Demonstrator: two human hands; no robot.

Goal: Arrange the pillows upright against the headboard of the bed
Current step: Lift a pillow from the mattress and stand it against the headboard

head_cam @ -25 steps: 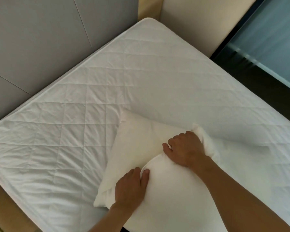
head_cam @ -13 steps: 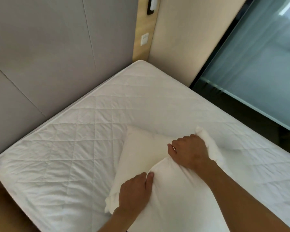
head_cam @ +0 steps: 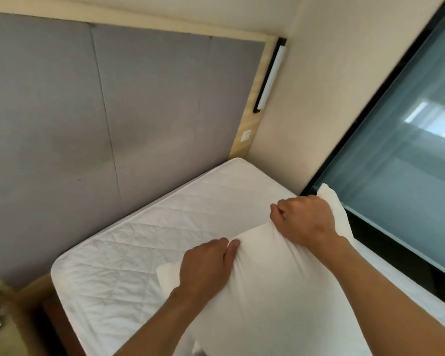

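Both hands grip the upper edge of a white pillow (head_cam: 272, 291), which is raised off the white quilted mattress (head_cam: 144, 242). My left hand (head_cam: 206, 265) pinches the fabric near the pillow's left corner. My right hand (head_cam: 303, 219) clutches the edge near its far right corner. A second white pillow's corner (head_cam: 166, 276) peeks out below my left hand; the rest of it is hidden. The grey padded headboard (head_cam: 113, 111) rises behind the mattress, with nothing leaning on it.
A wooden strip (head_cam: 252, 119) with a wall switch and a slim light bar borders the headboard on the right. A beige wall and a large dark-framed window (head_cam: 396, 150) run along the bed's right side. A wooden bedside surface (head_cam: 0, 317) sits at lower left.
The top pillow has been lifted off the one beneath, and both hands rose with it. My view tilted up, bringing the headboard and window into sight.
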